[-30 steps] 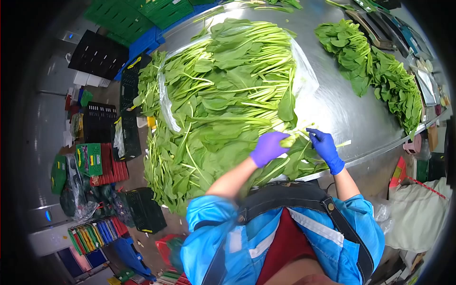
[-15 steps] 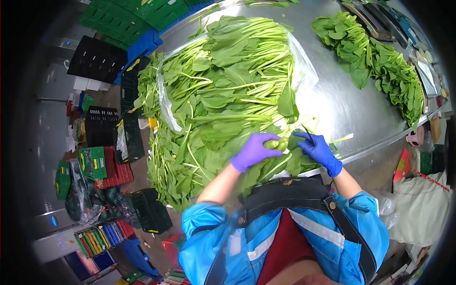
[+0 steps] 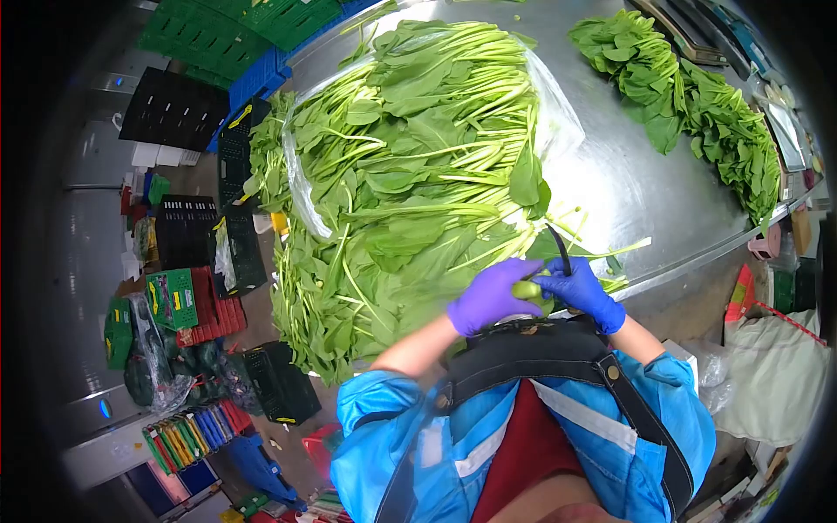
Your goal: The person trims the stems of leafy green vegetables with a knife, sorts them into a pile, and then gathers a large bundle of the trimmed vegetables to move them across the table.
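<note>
My left hand (image 3: 495,296), in a purple glove, is closed around a small bunch of leafy greens (image 3: 526,290), whose pale cut stems point toward my right hand. My right hand (image 3: 582,295), in a blue glove, grips a small knife (image 3: 561,248) with its dark blade sticking up past the fingers. Both hands meet close to my apron, at the table's near edge. Beyond them lies a big heap of leafy greens (image 3: 418,157), stems mostly to the right, partly on clear plastic film (image 3: 554,109). Stem scraps (image 3: 571,222) lie just past the knife.
Two bunches of greens (image 3: 724,131) lie in a row at the right of the metal table (image 3: 645,196). Behind them are trays (image 3: 684,39). Green crates (image 3: 253,26) and black crates (image 3: 187,231) stand to the left. A red dustpan (image 3: 741,292) is at the right.
Both hands have come closer to my body and together, the left moving right with its bunch. The right hand with the knife now touches or nearly touches the stems.
</note>
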Demonstrator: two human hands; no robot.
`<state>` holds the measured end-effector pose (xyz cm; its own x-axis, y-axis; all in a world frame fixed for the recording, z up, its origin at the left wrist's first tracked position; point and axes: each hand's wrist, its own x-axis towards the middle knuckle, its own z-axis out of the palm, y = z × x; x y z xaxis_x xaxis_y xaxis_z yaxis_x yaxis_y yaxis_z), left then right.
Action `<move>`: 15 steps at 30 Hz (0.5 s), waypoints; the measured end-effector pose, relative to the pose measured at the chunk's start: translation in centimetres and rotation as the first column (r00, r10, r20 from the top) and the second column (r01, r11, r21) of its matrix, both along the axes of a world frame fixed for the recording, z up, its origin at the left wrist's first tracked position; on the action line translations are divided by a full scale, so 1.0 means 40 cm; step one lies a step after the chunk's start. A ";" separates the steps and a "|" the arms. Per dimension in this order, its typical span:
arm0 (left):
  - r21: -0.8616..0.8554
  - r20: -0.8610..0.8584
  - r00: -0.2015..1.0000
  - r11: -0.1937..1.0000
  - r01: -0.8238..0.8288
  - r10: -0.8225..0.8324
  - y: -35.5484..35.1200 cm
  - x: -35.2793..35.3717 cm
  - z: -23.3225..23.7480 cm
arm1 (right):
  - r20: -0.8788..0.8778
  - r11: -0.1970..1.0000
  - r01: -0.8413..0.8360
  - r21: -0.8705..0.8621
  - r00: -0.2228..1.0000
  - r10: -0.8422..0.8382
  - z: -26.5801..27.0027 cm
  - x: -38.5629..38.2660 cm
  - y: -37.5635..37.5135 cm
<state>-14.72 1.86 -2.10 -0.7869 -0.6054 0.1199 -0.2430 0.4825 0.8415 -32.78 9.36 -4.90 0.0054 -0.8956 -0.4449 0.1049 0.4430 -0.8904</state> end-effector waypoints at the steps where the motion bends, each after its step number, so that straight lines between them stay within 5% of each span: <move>1: 0.001 0.002 1.000 1.000 0.000 0.000 -0.002 0.002 -0.002 | 0.002 1.000 0.000 0.001 1.000 0.000 0.015 0.002 -0.007; 3: 0.160 0.207 0.978 0.987 -0.020 -0.014 -0.014 0.010 -0.007 | -0.013 0.975 -0.067 0.210 0.997 0.071 0.028 -0.005 -0.026; 5: 0.524 0.174 0.982 0.837 -0.159 0.078 -0.055 0.055 0.036 | 0.065 0.964 -0.172 0.201 0.985 0.162 -0.016 -0.037 -0.021; 7: 0.668 0.142 0.983 0.722 -0.180 0.114 -0.116 0.105 0.070 | -0.201 0.847 -0.461 0.266 0.832 0.516 -0.072 -0.074 -0.020; 8: 0.721 0.149 0.985 0.671 -0.172 0.092 -0.149 0.127 0.078 | -0.597 0.826 -0.561 0.052 0.646 0.476 -0.165 -0.101 -0.005; 9: 0.771 0.153 0.986 0.616 -0.164 0.070 -0.170 0.133 0.080 | -0.595 0.825 -0.563 0.051 0.646 0.478 -0.193 -0.103 -0.019; 10: 0.773 0.156 0.985 0.612 -0.167 0.073 -0.174 0.125 0.058 | -0.552 0.947 -0.312 -0.070 0.803 0.223 -0.210 -0.107 -0.037; 11: 0.630 0.215 0.975 0.755 -0.181 0.054 -0.170 0.108 0.010 | -0.475 0.985 -0.026 -0.171 0.878 -0.060 -0.227 -0.111 -0.054; 14: 0.079 0.262 0.964 0.995 -0.056 0.033 -0.139 0.030 -0.176 | -0.503 0.995 -0.093 -0.039 0.862 0.061 -0.241 -0.076 -0.130; 15: 0.074 0.262 0.965 0.996 -0.051 0.030 -0.124 -0.007 -0.190 | -0.547 0.978 -0.166 -0.124 0.834 0.072 -0.287 -0.063 -0.138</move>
